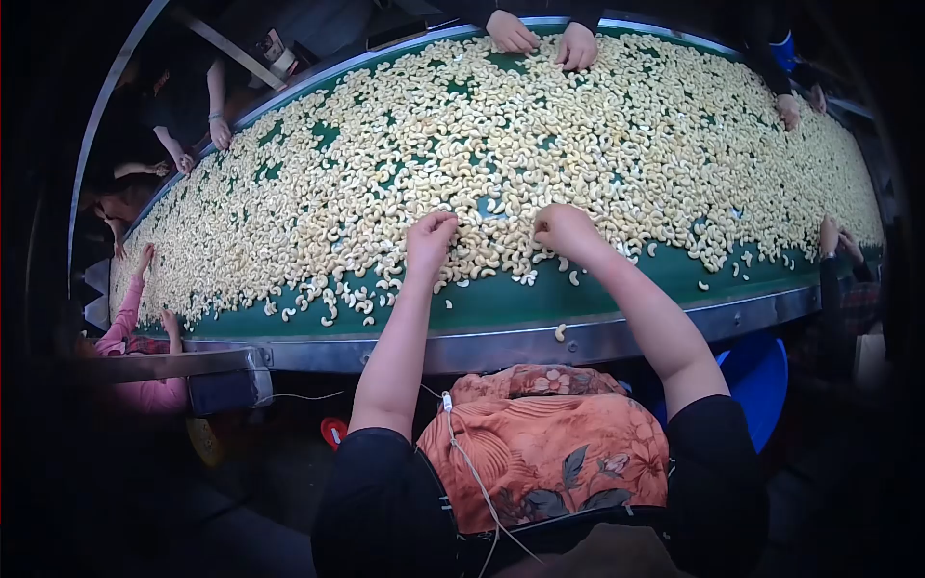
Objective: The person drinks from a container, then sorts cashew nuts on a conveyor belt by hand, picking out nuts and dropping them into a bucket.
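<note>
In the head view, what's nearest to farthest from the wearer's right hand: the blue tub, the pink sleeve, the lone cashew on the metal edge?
1. Cashew, just below, on the metal edge
2. Blue tub, lower right
3. Pink sleeve, far left

Cashews [578, 173]: hundreds, exact count not possible. Cashew on metal rim [462, 354]: one. Green desk [617, 294]: one. Wearer's left hand [430, 241] and right hand [568, 232]: two. Large blue tub [756, 390]: one.

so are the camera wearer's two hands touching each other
No, the left hand and right hand are apart, with cashews visible between them.
</note>
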### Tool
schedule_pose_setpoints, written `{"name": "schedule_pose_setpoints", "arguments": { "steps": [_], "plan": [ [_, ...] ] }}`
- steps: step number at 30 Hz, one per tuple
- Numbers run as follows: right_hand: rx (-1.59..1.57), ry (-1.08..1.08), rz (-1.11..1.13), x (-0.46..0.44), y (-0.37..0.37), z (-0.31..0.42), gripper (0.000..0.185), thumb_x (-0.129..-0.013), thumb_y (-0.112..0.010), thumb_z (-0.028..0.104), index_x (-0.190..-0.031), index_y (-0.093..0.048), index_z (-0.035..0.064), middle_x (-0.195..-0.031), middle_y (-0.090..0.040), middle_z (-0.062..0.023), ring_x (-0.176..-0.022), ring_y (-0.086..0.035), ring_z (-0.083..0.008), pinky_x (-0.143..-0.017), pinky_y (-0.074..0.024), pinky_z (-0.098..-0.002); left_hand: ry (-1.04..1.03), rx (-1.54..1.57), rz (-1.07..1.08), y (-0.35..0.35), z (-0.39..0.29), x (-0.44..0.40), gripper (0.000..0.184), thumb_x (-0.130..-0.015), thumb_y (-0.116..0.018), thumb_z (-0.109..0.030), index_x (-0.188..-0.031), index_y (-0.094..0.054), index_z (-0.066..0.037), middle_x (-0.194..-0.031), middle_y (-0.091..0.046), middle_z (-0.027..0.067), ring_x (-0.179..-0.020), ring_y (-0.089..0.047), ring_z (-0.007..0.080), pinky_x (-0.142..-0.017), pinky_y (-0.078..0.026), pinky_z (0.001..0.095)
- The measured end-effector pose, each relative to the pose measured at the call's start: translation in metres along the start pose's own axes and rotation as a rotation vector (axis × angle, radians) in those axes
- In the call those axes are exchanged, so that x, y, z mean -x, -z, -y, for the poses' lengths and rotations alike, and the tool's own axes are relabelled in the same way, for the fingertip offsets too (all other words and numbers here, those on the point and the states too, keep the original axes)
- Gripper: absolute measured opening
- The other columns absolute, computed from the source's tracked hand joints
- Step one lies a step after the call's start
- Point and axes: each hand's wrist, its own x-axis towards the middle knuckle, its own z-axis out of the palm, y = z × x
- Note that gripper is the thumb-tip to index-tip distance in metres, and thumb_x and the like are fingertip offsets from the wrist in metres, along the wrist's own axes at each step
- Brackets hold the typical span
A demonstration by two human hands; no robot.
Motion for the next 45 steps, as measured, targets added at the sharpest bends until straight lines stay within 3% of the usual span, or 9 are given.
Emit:
{"name": "schedule_pose_setpoints", "arguments": {
  "steps": [5, 9, 12, 17, 23, 29, 32, 39, 45],
  "plan": [
    [0.295, 0.149, -0.200, 0.007, -0.027, -0.012, 0.012, -0.070, -0.060, 0.014, -0.074, -0.064, 0.0036, -0.078, -0.059, -0.0141, -0.072, -0.059, -0.0304, -0.063, -0.0467, -0.0392, -0.124, -0.418, 0.246, -0.051, -0.020, 0.010, 0.017, -0.074, -0.062, -0.013, -0.085, -0.067, -0.002, -0.068, -0.064, 0.0076, -0.057, -0.060, 0.0143, -0.055, -0.047, 0.0273],
    [-1.118, -0.265, 0.363, 0.009, 0.011, -0.036, 0.014, -0.073, -0.062, 0.016, -0.079, -0.058, 0.0047, -0.059, -0.051, -0.0010, -0.051, -0.047, -0.0092, -0.044, -0.0366, -0.0245, -0.221, -0.960, 0.212, -0.091, -0.027, 0.008, 0.017, -0.071, -0.058, -0.018, -0.079, -0.067, -0.005, -0.074, -0.064, 0.0160, -0.067, -0.062, 0.0305, -0.064, -0.049, 0.0393],
    [-0.988, -0.175, 0.270, 0.002, 0.011, -0.037, 0.011, -0.078, -0.058, 0.016, -0.081, -0.057, 0.0062, -0.058, -0.050, 0.0009, -0.047, -0.043, -0.0079, -0.043, -0.0337, -0.0222, -0.296, -1.175, 0.175, -0.101, -0.013, 0.004, 0.016, -0.070, -0.060, -0.018, -0.077, -0.067, -0.006, -0.071, -0.063, 0.0153, -0.065, -0.061, 0.0306, -0.063, -0.049, 0.0400],
    [0.227, 0.242, -0.185, -0.028, -0.022, -0.004, 0.012, -0.071, -0.057, 0.010, -0.077, -0.065, 0.0041, -0.076, -0.062, -0.0152, -0.070, -0.062, -0.0302, -0.061, -0.0484, -0.0386, 0.127, -0.282, 0.220, -0.065, -0.017, 0.009, 0.014, -0.077, -0.062, -0.014, -0.079, -0.062, 0.000, -0.065, -0.059, 0.0023, -0.060, -0.056, 0.0092, -0.052, -0.044, 0.0215],
    [0.297, 0.298, -0.109, -0.014, -0.015, 0.004, 0.008, -0.070, -0.059, 0.008, -0.072, -0.063, 0.0019, -0.071, -0.061, -0.0113, -0.066, -0.061, -0.0251, -0.054, -0.0469, -0.0347, 0.286, 0.234, 0.123, -0.062, -0.035, 0.015, 0.017, -0.077, -0.064, -0.014, -0.091, -0.060, -0.004, -0.060, -0.052, -0.0018, -0.053, -0.047, 0.0067, -0.046, -0.037, 0.0199],
    [-1.535, -0.214, 0.525, 0.037, 0.015, -0.067, 0.013, -0.078, -0.065, 0.016, -0.082, -0.054, 0.0090, -0.068, -0.050, 0.0024, -0.055, -0.041, -0.0054, -0.043, -0.0298, -0.0202, -0.272, -0.992, 0.016, -0.116, -0.025, -0.043, 0.015, -0.072, -0.058, -0.013, -0.080, -0.064, -0.003, -0.074, -0.064, 0.0143, -0.068, -0.062, 0.0276, -0.063, -0.048, 0.0367],
    [-1.583, -0.356, 0.425, 0.080, 0.045, -0.069, 0.014, -0.082, -0.063, 0.017, -0.084, -0.051, 0.0095, -0.070, -0.049, 0.0024, -0.056, -0.040, -0.0044, -0.042, -0.0286, -0.0180, -0.217, -1.193, 0.055, -0.127, -0.020, -0.051, 0.017, -0.071, -0.056, -0.014, -0.081, -0.065, -0.003, -0.077, -0.063, 0.0163, -0.073, -0.060, 0.0341, -0.067, -0.047, 0.0417],
    [-1.123, -0.246, -0.026, 0.037, 0.072, -0.119, 0.017, -0.084, -0.059, 0.021, -0.086, -0.055, 0.0044, -0.061, -0.048, 0.0025, -0.050, -0.040, -0.0057, -0.042, -0.0318, -0.0216, 0.307, 0.418, 0.163, -0.126, -0.047, -0.009, 0.012, -0.078, -0.062, -0.008, -0.088, -0.058, -0.004, -0.064, -0.050, -0.0024, -0.046, -0.038, 0.0046, -0.042, -0.029, 0.0185],
    [-0.201, -0.009, -0.286, 0.039, 0.072, -0.145, 0.013, -0.075, -0.061, 0.017, -0.079, -0.064, 0.0055, -0.070, -0.061, -0.0095, -0.061, -0.058, -0.0197, -0.057, -0.0453, -0.0317, 0.034, -0.494, 0.253, -0.205, -0.043, -0.024, 0.013, -0.075, -0.061, -0.014, -0.082, -0.064, -0.004, -0.061, -0.058, 0.0025, -0.053, -0.053, 0.0128, -0.050, -0.044, 0.0268]
  ]
}}
